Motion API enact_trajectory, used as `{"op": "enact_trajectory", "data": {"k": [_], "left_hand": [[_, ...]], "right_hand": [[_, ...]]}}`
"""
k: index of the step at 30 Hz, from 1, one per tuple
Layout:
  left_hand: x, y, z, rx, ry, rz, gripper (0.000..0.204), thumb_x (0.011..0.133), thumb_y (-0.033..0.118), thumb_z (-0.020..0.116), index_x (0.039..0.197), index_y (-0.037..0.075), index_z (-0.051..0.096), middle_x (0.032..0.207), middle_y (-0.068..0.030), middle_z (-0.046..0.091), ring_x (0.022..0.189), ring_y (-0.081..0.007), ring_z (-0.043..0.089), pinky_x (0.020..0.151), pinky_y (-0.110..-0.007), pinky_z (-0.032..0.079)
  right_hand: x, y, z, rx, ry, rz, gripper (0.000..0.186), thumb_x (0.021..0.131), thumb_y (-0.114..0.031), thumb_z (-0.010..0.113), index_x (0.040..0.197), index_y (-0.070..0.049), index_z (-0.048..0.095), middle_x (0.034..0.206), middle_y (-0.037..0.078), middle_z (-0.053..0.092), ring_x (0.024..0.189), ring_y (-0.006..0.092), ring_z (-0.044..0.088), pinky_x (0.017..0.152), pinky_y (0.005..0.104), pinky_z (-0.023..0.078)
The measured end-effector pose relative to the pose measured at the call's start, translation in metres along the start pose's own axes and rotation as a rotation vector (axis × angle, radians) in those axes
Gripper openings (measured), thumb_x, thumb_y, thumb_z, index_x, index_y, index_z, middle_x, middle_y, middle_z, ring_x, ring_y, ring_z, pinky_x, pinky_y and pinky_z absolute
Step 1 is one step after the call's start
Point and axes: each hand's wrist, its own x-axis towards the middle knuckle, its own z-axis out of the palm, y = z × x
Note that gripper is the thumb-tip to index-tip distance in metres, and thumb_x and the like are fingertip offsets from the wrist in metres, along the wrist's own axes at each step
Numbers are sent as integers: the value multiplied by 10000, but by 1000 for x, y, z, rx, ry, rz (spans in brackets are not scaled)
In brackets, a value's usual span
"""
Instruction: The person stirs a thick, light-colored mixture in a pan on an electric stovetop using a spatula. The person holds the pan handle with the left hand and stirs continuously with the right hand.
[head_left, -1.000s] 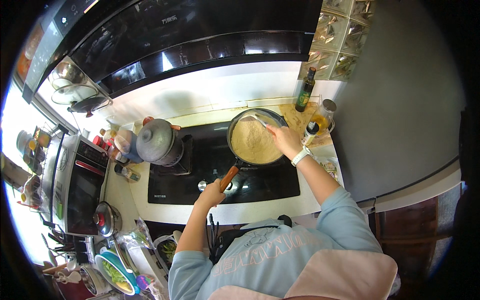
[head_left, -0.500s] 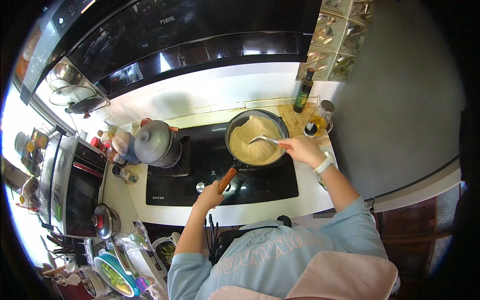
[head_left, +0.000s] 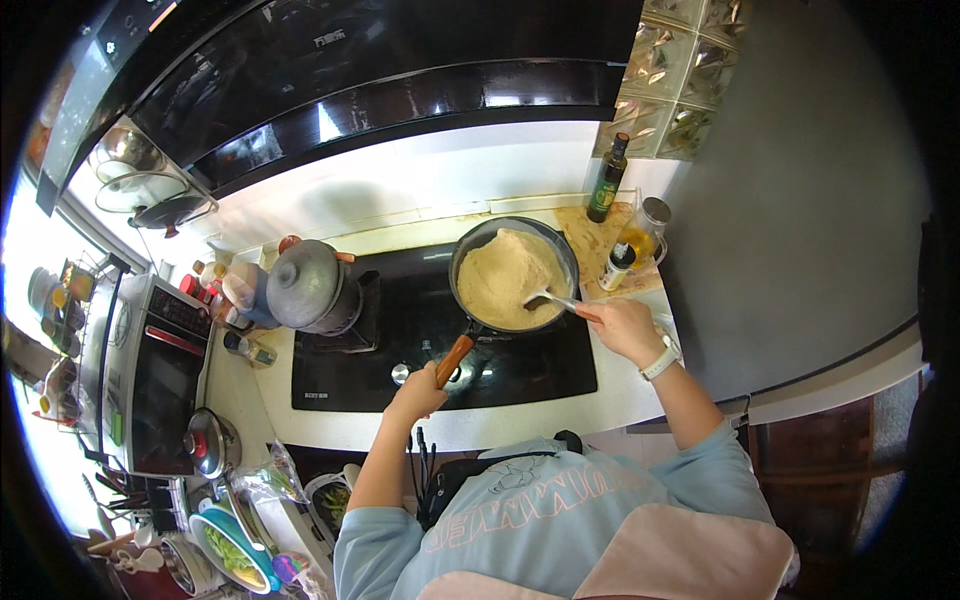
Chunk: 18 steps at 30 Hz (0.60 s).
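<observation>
A dark frying pan point(head_left: 462, 245) full of pale tan flour-like powder point(head_left: 500, 275) stands on the right side of the black gas stove point(head_left: 400, 270). My left hand point(head_left: 417, 396) is closed round the pan's wooden handle point(head_left: 455, 358). In my right hand point(head_left: 628, 328) is a spatula point(head_left: 560, 300) with a metal blade and a reddish-brown handle. Its blade dips into the powder at the pan's near right part. The powder is heaped toward the far middle.
A lidded grey pot point(head_left: 312, 285) sits on the left burner. Right of the pan stand a dark green bottle point(head_left: 606, 185), a glass oil jug point(head_left: 645, 235) and a small black-capped jar point(head_left: 617, 265). A microwave point(head_left: 150, 370) is at the left; the range hood point(head_left: 400, 90) hangs overhead.
My right hand has moved right and toward me, drawing the spatula blade from the powder's middle to its near right part. My left hand stays on the pan's handle.
</observation>
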Motion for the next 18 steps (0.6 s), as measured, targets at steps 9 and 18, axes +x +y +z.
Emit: {"op": "enact_trajectory", "data": {"k": [9, 18], "left_hand": [[0, 0, 1, 11, 10, 10, 348, 772, 51, 610, 1077, -14, 454, 744, -173, 610, 525, -237, 617, 415, -332, 506], [-4, 6, -3, 14, -13, -2, 329, 758, 54, 587, 1046, -37, 456, 797, -226, 635, 551, -284, 644, 442, -357, 518]], "right_hand": [[33, -11, -3, 57, 55, 56, 307, 801, -155, 640, 1090, -232, 708, 828, 110, 695, 721, 310, 663, 633, 414, 518], [79, -2, 51, 84, 12, 220, 351, 854, -161, 592, 1202, -187, 633, 968, 127, 692, 847, 337, 658, 730, 427, 520]]}}
